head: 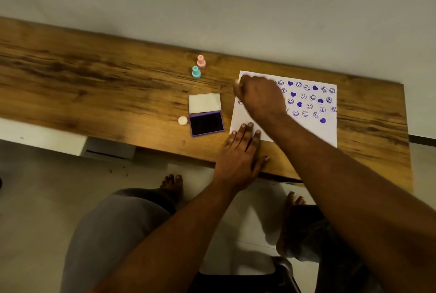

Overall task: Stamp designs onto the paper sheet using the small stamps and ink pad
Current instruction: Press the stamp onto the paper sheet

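Curling down over the paper sheet (306, 132), the right hand (258, 96) kept its fingertips out of sight. A pale speck showed at its left edge, poss. a stamp top, but whether the fingers were clamped on anything couldn't be told (blurred). The sheet lay flat on the table (94, 75) directly under the grip, w/ the grip over its far-left corner.

Nearer the person from the grip, the left hand (238, 158) lay flat, fingers straight and apart, tips pressing the sheet's near-left margin.

Handling, as a guess: the sheet looked thin, light and floppy, likely to slide on smooth wood, so pin it on a bare margin, away from fresh ink. The stamps looked small, light, rigid plastic; pinch at the narrow neck.

Right of the grip, purple prints (304, 101) (hearts, smiley faces) filled the white sheet in loose rows; the strip nearest the person was bare.

Left of the grip sat the ink pad (207, 123), lid open, dark pad in a purple tray, w/ a round cap (182, 120) just beside it. Beyond those stood the teal stamp (196, 72) and pink stamp (201, 61), upright, close together.
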Action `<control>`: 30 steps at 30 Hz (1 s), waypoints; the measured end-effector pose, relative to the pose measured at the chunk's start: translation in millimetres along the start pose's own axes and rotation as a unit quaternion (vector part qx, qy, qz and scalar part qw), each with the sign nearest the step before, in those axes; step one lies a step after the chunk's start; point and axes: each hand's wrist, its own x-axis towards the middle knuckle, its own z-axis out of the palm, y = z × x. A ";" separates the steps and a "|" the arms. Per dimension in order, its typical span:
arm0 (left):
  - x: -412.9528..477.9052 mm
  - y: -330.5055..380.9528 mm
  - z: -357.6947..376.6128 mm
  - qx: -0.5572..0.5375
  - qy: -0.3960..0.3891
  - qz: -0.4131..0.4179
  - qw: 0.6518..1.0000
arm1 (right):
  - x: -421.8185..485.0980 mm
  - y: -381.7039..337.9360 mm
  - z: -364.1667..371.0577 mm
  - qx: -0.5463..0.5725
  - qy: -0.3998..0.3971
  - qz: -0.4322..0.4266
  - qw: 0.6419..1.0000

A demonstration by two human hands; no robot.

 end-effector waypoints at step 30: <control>-0.6 4.0 -12.1 0.013 -0.032 -0.016 0.999 | -15.9 45.8 17.0 0.614 -0.051 0.375 0.693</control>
